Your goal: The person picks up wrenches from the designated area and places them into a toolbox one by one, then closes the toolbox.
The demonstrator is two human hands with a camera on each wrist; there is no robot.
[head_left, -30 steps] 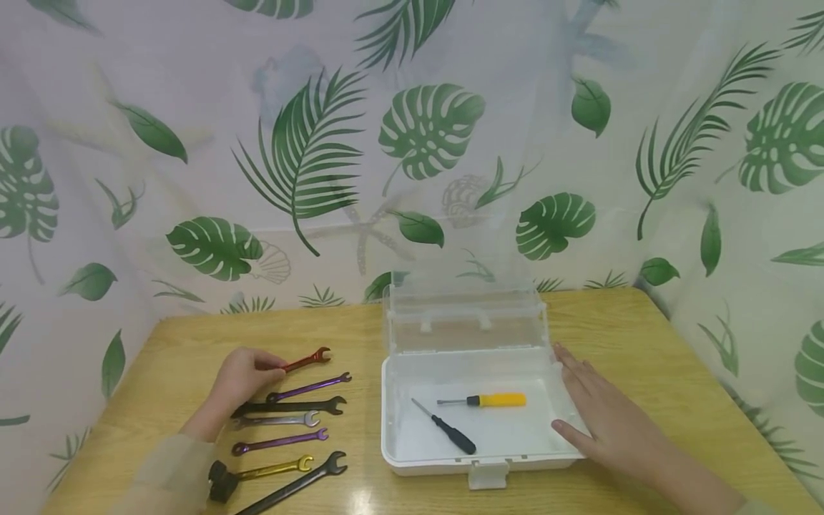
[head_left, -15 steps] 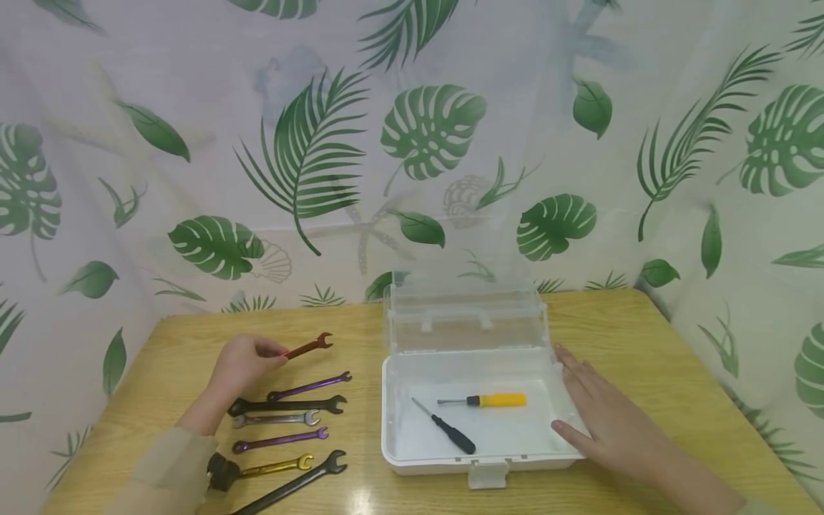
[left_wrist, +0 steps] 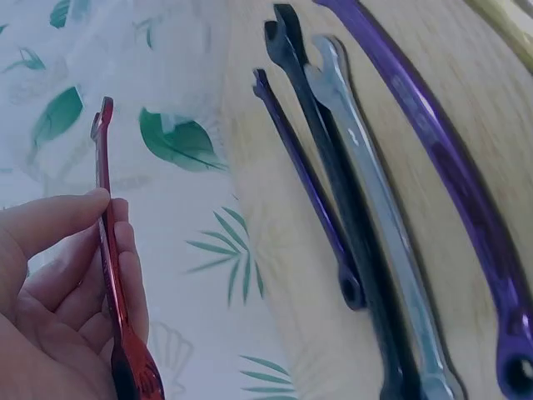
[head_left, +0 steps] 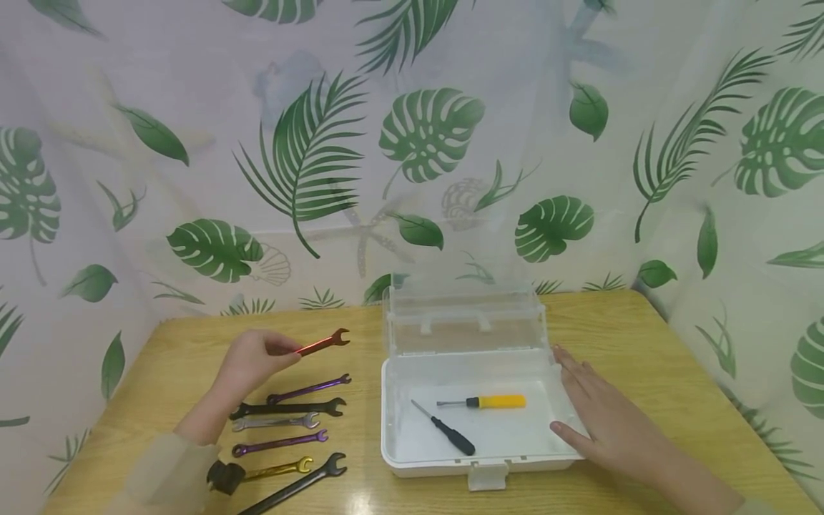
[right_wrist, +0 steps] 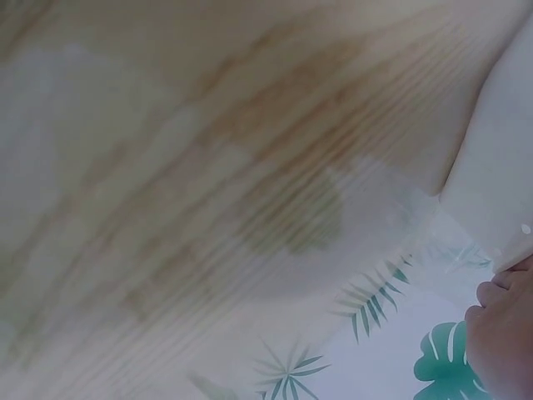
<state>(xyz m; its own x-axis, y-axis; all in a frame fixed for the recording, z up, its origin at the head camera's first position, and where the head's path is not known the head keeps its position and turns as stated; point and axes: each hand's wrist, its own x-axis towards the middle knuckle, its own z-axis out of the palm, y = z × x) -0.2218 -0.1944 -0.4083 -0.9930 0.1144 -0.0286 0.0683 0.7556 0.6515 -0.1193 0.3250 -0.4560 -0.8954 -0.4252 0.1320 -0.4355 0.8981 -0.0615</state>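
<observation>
My left hand pinches a red combination wrench between thumb and fingers, raised behind the row of other wrenches. In the left wrist view the thumb presses on the middle of the red wrench, its open end pointing away from the palm. On the right, my right hand rests with straight fingers against the right side of a white toolbox, whose clear lid stands raised. Inside the box lie a yellow-handled screwdriver and a black-handled screwdriver.
Left of the box, several wrenches lie in a row: a small purple one, a black one, a silver one, another purple one, a gold one near a black piece, and a large dark one. A leaf-print sheet hangs behind.
My left hand has lifted the red wrench and carried it back and to the right, toward the box. The right hand stays at the box's side.
</observation>
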